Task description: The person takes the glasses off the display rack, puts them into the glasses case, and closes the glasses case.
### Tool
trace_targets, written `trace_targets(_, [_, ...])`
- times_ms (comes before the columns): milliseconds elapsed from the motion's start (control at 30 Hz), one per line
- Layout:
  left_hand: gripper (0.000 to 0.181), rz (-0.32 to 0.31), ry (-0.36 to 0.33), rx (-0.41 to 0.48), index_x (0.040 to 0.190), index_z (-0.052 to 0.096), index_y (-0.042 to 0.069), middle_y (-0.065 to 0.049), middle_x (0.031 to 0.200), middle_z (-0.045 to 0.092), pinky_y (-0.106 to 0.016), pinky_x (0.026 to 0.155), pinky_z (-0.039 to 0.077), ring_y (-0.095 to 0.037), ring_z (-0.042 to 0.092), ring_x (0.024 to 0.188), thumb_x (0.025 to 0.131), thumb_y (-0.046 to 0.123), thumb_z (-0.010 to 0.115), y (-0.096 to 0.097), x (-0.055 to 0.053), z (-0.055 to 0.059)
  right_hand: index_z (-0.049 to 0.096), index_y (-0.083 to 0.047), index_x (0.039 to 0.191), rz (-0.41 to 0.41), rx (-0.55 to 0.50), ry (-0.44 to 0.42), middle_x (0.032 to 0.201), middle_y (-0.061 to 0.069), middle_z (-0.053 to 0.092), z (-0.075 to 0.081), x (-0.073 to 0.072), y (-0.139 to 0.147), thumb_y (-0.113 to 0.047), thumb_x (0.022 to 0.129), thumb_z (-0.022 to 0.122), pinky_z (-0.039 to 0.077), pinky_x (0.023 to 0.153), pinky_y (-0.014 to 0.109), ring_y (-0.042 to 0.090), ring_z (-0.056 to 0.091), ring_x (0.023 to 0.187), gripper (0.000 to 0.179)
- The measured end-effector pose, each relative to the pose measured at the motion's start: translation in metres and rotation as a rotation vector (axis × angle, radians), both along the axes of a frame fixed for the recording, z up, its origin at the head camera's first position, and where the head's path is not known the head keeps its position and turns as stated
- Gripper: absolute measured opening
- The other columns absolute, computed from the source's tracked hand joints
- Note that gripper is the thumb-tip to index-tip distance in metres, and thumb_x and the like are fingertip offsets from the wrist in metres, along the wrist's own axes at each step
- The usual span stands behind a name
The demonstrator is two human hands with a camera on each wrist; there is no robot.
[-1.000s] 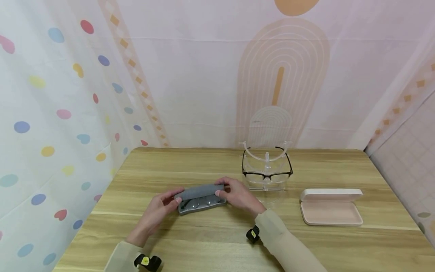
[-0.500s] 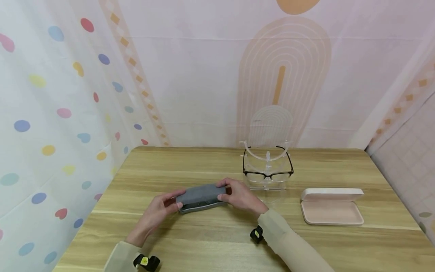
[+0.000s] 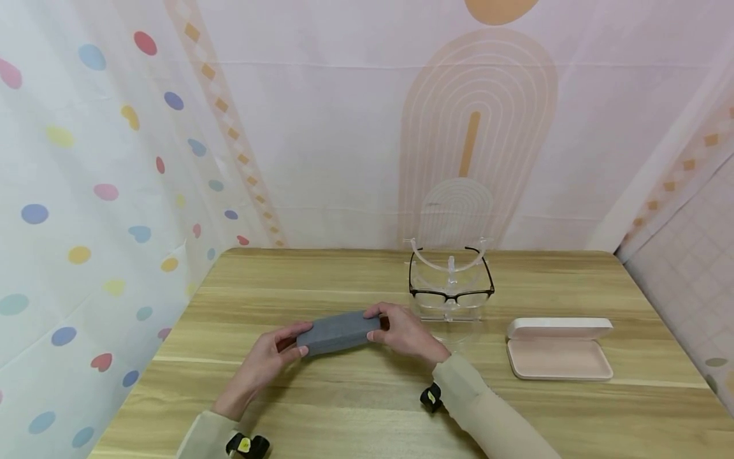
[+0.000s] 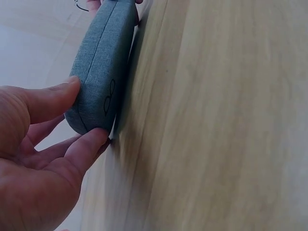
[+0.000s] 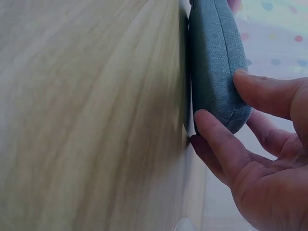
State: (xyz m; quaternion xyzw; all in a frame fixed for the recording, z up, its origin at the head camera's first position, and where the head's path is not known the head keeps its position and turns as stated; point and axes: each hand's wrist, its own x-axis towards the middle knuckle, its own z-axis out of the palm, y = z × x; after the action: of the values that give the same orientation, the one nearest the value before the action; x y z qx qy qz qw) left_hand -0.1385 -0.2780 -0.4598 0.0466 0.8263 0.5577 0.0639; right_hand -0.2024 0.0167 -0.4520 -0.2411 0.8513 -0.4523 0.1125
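Reaching in with forearms [image 3: 484, 405] slanted inward, gripping the closed grey glasses case [image 3: 338, 333] by its ends with the left hand [image 3: 266, 357] and the right hand [image 3: 404, 331]. Running side to side, slanting away at the right, on or barely above the desk [image 3: 344, 408]; well inside its left and far edges, with open room in front

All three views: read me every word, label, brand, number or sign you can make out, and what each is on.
No words or numbers can be read.
Gray case: a dark spectacles-like outline sign, no lettering legible.
Left-wrist yellow sticker: marking too small to read.
Right-wrist yellow sticker: too small to read.
Backdrop: small dark mark, unreadable.
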Motion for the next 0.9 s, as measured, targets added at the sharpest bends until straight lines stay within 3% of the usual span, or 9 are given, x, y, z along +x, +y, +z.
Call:
trace_targets(200, [0.05, 0.03, -0.038, 0.056, 0.141, 0.057, -0.008, -0.031, 0.158, 0.037, -0.022, 0.104, 0.046, -0.044, 0.038, 0.144, 0.092, -0.01, 0.068, 0.002, 0.001, -0.002, 0.072, -0.013, 0.117, -0.02, 0.041, 0.009, 0.13, 0.008, 0.065, -0.003, 0.001, -0.002, -0.009, 0.088, 0.082, 0.051, 0.094, 0.043, 0.022, 0.06, 0.109, 0.031])
trace_targets(433, [0.051, 0.037, -0.053, 0.047, 0.137, 0.057, -0.009, -0.03, 0.159, 0.034, -0.032, 0.109, 0.046, -0.047, 0.039, 0.144, 0.088, -0.016, 0.068, 0.002, 0.0, -0.004, 0.072, -0.014, 0.116, -0.006, 0.044, 0.017, 0.123, 0.006, 0.066, -0.004, 0.003, -0.001, -0.011, 0.088, 0.081, 0.051, 0.088, 0.039, 0.02, 0.059, 0.102, 0.029])
trace_targets(533, [0.054, 0.04, -0.049, 0.03, 0.139, 0.056, -0.007, -0.029, 0.158, 0.037, -0.036, 0.11, 0.045, -0.047, 0.039, 0.143, 0.087, -0.013, 0.071, 0.001, 0.001, -0.002, 0.071, -0.012, 0.122, 0.011, 0.033, 0.016, 0.126, 0.006, 0.066, -0.004, 0.006, 0.0, -0.016, 0.092, 0.077, 0.051, 0.09, 0.039, 0.02, 0.06, 0.107, 0.032])
trace_targets(667, [0.058, 0.051, -0.045, 0.043, 0.144, 0.053, -0.005, -0.029, 0.156, 0.04, -0.038, 0.11, 0.045, -0.047, 0.039, 0.144, 0.09, -0.006, 0.072, 0.001, 0.004, 0.001, 0.066, -0.009, 0.133, 0.028, 0.027, 0.034, 0.139, 0.009, 0.063, -0.001, 0.011, 0.001, -0.021, 0.097, 0.071, 0.05, 0.102, 0.044, 0.025, 0.059, 0.123, 0.039])
trace_targets(900, [0.047, 0.158, 0.05, -0.037, 0.141, 0.057, -0.003, -0.023, 0.148, 0.053, -0.039, 0.11, 0.047, -0.041, 0.046, 0.141, 0.097, 0.005, 0.07, 0.007, 0.011, 0.007, 0.066, -0.007, 0.134, 0.0, -0.016, 0.117, 0.144, 0.012, 0.06, 0.003, 0.022, 0.001, -0.024, 0.1, 0.067, 0.044, 0.11, 0.052, 0.031, 0.054, 0.134, 0.038])
